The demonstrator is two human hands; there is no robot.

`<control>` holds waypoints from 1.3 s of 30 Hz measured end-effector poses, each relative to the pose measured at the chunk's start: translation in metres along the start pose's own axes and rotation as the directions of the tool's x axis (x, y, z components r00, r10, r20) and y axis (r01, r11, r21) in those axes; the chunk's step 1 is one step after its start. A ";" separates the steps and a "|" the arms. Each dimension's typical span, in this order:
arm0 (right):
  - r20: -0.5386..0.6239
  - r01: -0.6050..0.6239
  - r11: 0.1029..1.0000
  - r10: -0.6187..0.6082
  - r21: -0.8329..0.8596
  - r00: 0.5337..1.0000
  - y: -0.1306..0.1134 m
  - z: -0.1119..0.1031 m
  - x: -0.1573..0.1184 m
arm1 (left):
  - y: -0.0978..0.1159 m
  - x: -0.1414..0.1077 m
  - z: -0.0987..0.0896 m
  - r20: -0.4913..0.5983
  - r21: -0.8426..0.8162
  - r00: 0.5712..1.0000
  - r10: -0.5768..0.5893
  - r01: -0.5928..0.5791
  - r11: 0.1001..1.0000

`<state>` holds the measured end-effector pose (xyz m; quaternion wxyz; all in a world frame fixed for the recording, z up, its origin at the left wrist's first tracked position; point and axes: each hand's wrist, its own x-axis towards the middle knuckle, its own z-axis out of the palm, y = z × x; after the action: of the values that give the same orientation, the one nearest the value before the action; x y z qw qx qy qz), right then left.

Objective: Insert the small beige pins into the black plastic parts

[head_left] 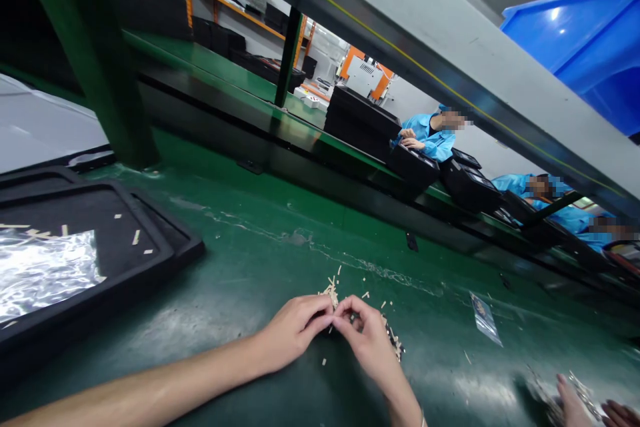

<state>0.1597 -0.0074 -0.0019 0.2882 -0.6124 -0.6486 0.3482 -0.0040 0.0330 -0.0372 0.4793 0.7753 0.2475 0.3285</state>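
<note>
My left hand point(294, 331) and my right hand point(367, 340) meet at the fingertips above the green bench top point(240, 267). Their curled fingers hide whatever lies between them. A scatter of small beige strips point(330, 293) lies around and under both hands, with more along the right hand's far side point(395, 345). A dark object may sit below the fingers, but it is too hidden to name. Nearest my left forearm is a black tray point(125, 233) lined with crinkled silver foil, with several beige strips on it.
A co-worker's hands point(580, 405) reach in at the lower right beside a glinting pile. A small transparent bag point(484, 319) lies on the bench. A grey overhead beam point(450, 60) and green post point(85, 47) stand ahead, with a blue bin point(575, 47) at upper right. Black cases and blue-smocked workers line the far conveyor.
</note>
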 end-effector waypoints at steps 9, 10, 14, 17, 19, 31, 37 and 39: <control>0.013 -0.064 0.956 0.063 0.286 0.998 0.003 0.009 0.002 | -0.006 0.004 -0.002 0.085 -0.264 0.989 -0.118 0.136 0.955; 0.029 -0.077 0.939 0.072 0.334 0.997 0.004 0.009 0.002 | -0.007 0.004 -0.002 0.100 -0.288 0.988 -0.114 0.138 0.947; 0.039 -0.108 0.863 0.102 0.493 0.994 0.009 0.008 0.003 | -0.008 0.006 -0.003 0.109 -0.400 0.986 -0.124 0.158 0.903; -0.057 -0.081 0.884 0.121 0.461 0.991 0.014 0.006 0.004 | -0.008 0.006 -0.004 0.077 -0.439 0.983 -0.168 0.185 0.879; -0.080 -0.071 0.913 0.112 0.401 0.990 0.016 0.007 0.004 | -0.007 0.006 -0.005 0.072 -0.445 0.981 -0.181 0.194 0.874; -0.051 -0.092 0.978 0.103 0.189 0.993 0.009 -0.029 0.002 | -0.002 0.005 -0.007 0.023 -0.449 0.979 -0.201 0.189 0.873; 0.041 -0.141 0.848 0.188 -0.511 0.981 0.019 -0.059 -0.007 | 0.001 0.005 -0.003 0.043 -0.501 0.965 -0.260 0.246 0.830; -0.028 -0.150 0.748 0.173 -0.647 0.985 0.023 -0.052 -0.006 | 0.000 0.005 -0.001 0.044 -0.509 0.963 -0.266 0.251 0.823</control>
<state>0.2156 -0.0083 0.0112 0.0172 -0.7218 -0.6781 0.1373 -0.0020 0.0370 -0.0354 0.7037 0.5751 0.2612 0.3253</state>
